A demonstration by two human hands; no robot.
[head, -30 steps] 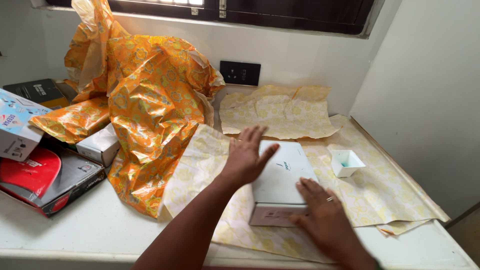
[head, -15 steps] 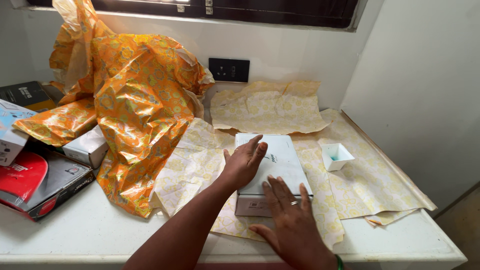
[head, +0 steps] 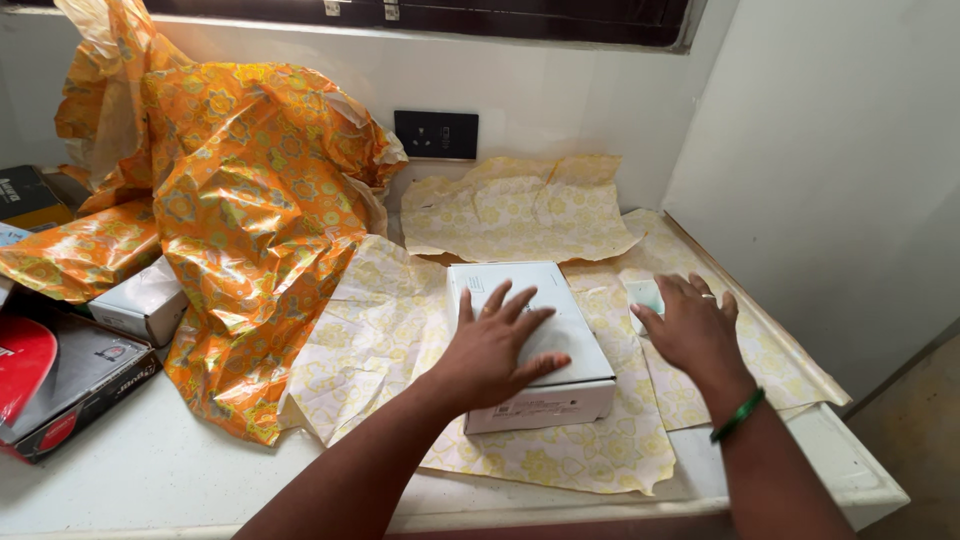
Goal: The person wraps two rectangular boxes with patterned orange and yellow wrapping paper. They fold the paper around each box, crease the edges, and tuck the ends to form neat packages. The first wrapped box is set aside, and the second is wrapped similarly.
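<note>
The left hand (head: 495, 345) lies flat, fingers spread, on the lid of the white box (head: 530, 345), covering its near half; it grips nothing. The box sits on pale yellow wrapping paper (head: 560, 455) spread over the white counter (head: 150, 470), near the front edge. Just right of the box, the right hand (head: 690, 325) is open and palm-down over the paper, apart from the box, hovering above a small white cup (head: 643, 293) that it mostly hides; whether it touches the cup cannot be told. A green bangle (head: 738, 414) rings that wrist. Left of the box lies crumpled orange paper (head: 260, 200), with other boxes (head: 75, 370) beyond. At the back, a black socket (head: 436, 134) on the wall.
</note>
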